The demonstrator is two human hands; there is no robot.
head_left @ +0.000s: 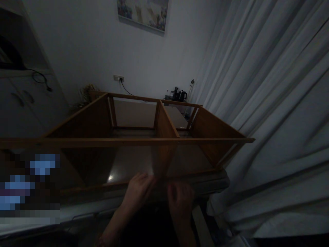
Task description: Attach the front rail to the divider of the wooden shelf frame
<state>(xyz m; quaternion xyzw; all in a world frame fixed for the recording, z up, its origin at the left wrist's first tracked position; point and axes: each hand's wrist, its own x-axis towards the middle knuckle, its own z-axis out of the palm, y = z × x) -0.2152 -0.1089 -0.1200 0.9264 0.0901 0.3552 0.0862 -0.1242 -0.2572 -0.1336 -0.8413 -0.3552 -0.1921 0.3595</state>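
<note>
A brown wooden shelf frame (144, 142) lies in front of me, with side panels and a middle divider (168, 120). My left hand (140, 187) is at its near lower rail, just left of the divider's lower end. Its fingers are bent and drawn together, pointing right. Close by on the right, my right hand (181, 199) is curled, dark and blurred. A gap separates the two hands. Whatever the fingertips pinch, if anything, is too dim to make out.
Under the frame is a padded grey edge (210, 183). A long pale curtain (269, 137) hangs at right. A white cabinet (23, 103) stands at left. Behind the frame are a black kettle (182, 95) and a wall socket (118, 78) with a cord. The lower left is pixelated.
</note>
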